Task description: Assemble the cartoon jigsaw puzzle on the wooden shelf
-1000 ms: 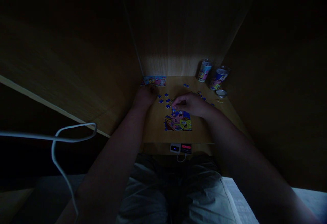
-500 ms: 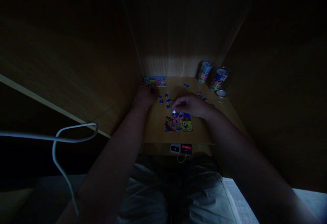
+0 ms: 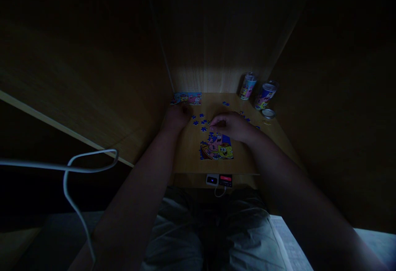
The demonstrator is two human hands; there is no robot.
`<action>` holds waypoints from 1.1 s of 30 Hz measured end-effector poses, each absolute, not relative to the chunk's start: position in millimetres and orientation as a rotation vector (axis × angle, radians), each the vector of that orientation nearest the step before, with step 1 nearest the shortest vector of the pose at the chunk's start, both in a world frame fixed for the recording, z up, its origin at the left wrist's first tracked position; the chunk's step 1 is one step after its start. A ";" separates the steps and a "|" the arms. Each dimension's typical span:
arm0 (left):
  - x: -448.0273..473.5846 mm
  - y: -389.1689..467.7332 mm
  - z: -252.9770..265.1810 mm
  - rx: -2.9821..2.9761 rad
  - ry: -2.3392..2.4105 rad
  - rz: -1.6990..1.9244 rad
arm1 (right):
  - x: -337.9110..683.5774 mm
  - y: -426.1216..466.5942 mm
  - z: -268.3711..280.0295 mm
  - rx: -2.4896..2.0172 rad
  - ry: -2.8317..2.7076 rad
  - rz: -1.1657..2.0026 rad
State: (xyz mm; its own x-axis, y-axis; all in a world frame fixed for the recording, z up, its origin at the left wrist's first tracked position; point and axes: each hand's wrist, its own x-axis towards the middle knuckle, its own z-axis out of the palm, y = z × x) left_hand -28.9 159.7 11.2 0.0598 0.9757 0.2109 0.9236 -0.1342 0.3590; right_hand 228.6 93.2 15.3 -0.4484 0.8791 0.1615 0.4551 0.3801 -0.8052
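On the wooden table lies a partly joined cartoon jigsaw puzzle [image 3: 215,147], with a pink figure and a yellow square figure. Above its upper left edge is my right hand [image 3: 230,124], thumb and finger pinched at a small blue puzzle piece [image 3: 211,134]. My left hand [image 3: 177,116] rests curled at the table's left side, just below a joined puzzle strip [image 3: 190,98]. Its fingertips are hidden, so whatever they may hold cannot be seen. Loose blue puzzle pieces [image 3: 196,123] lie between the two hands.
Two printed canisters [image 3: 248,86] with clear tops stand at the back right, a round lid [image 3: 268,114] in front. More loose pieces [image 3: 226,103] lie farther back. Below the table edge sit a phone [image 3: 225,180] and a small white device [image 3: 212,180]. A white cable [image 3: 89,170] hangs at left.
The piece by my right fingertips has turned from bright white to dark blue as its angle changed. My right hand has shifted very slightly; my left hand stays put.
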 end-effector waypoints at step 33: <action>-33.5 166.4 4.0 2.184 1.968 0.614 | 250.5 99.6 28.3 -1.567 -1.835 0.400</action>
